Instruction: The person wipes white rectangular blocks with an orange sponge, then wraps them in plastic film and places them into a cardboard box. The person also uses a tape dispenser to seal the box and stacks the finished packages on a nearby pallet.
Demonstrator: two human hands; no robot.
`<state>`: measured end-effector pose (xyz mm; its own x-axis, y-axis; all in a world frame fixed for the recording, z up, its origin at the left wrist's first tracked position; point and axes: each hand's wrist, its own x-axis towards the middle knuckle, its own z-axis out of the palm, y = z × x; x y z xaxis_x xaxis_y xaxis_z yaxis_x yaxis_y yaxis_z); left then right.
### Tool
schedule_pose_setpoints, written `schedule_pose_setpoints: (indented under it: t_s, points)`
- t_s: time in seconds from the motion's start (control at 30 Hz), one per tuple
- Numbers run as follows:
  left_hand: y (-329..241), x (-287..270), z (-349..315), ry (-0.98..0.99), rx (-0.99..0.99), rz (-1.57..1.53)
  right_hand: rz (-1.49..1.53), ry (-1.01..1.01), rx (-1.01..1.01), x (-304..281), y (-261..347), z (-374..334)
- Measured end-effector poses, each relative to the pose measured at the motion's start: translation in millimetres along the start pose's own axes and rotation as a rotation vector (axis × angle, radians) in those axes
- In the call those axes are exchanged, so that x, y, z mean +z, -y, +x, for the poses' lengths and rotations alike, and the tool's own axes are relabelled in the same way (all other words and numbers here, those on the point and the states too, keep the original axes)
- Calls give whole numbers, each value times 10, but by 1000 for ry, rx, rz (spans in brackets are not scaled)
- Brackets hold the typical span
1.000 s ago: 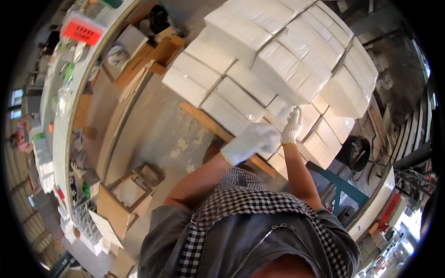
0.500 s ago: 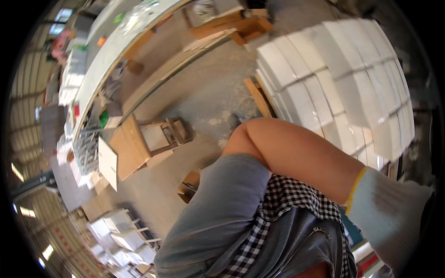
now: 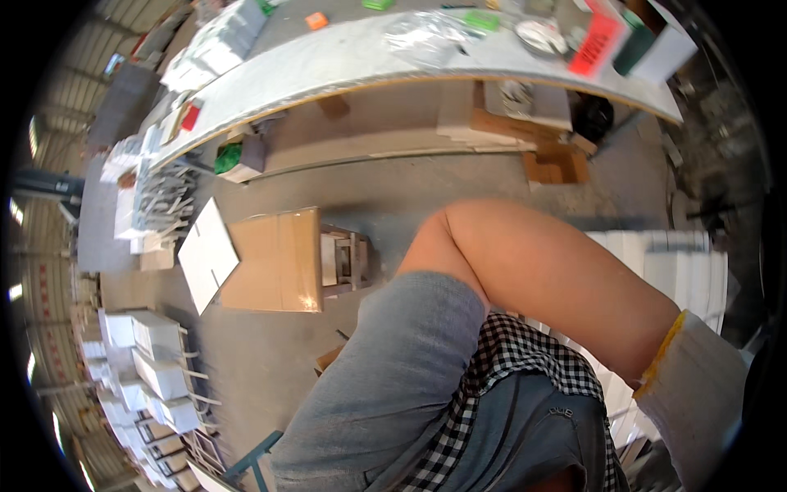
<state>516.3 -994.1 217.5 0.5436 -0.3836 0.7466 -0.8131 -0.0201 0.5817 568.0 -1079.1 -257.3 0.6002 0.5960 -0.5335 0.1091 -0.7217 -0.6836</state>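
White boxes [image 3: 672,271] sit stacked at right, untouched now; 1 gloved hand [image 3: 697,410] rises at lower right, its fingers out of frame, grip unknowable.

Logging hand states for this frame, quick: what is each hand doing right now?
Left hand: not in view.
Right hand: in a white glove at the frame's lower right edge, the fingers cut off; open or closed cannot be told.
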Motion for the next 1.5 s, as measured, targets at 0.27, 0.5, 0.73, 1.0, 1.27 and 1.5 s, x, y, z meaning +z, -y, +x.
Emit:
schedule_pose_setpoints:
  t_s: [0.27,0.5,0.73,1.0,1.27,1.5]
  points:
    - [-441,-1229,-527,-182,-151,225,-1,91,-213,315,1405,874]
    - [-447,-2216,-2113,-804,-987,-154,150,128,-524,486,2728,1907]
    - [-376,-2097,-3613,-1620,-1331,-21,66,195,-875,641,4802,2410]
    - [-410,-2402,-4386,-1995,-1184,-33,-450,-132,-1096,1536,6249,3038]
    - [-950,-3341,-5365,-1855,-1274,11,-151,157,-809,2039,6727,3085]
    - [-1361,-4040,-6037,-1443,-1549,330,-193,-156,-1056,1969,6469,3491]
